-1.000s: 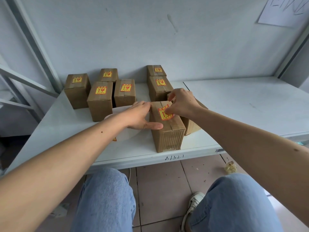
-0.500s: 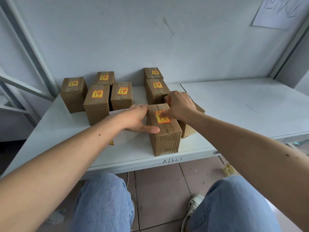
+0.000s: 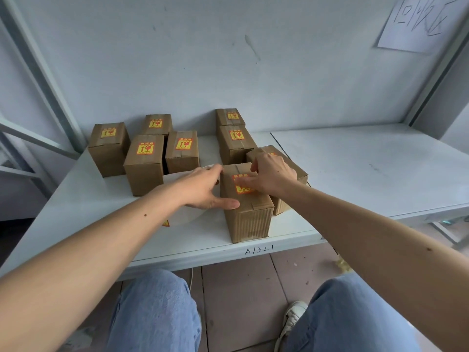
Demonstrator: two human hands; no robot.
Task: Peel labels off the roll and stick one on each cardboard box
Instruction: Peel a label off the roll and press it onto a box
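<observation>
Left hand: your left hand (image 3: 203,188) lies against the left side of the front box (image 3: 247,207), fingers straight and spread a little, thumb stretched along the box's top left edge. It grips nothing; it only steadies the box.
Right hand: your right hand (image 3: 271,174) rests on top of the same box, fingers loosely extended, their tips pressing flat on the label (image 3: 239,185). The fingers are blurred, so you cannot tell exactly how many touch it.
Hands together: the two hands sit on either side of one box, close but not touching each other.
Front box: it stands upright at the near edge of the white shelf (image 3: 355,168), just above the handwritten mark "A/321".
Label: yellow and red, lying on the box's top face, partly covered by your right fingers.
Box behind: another brown box (image 3: 291,168) stands touching the front box at the back right, mostly under your right hand and wrist; whether it carries a label is hidden.
Labelled boxes: six more boxes (image 3: 144,163) stand further back, four in a group to the left and two in a row near the wall, each with a yellow label on top.
Label roll: a white roll (image 3: 187,214) lies flat under your left hand and forearm, with a scrap of yellow showing at its near edge.
</observation>
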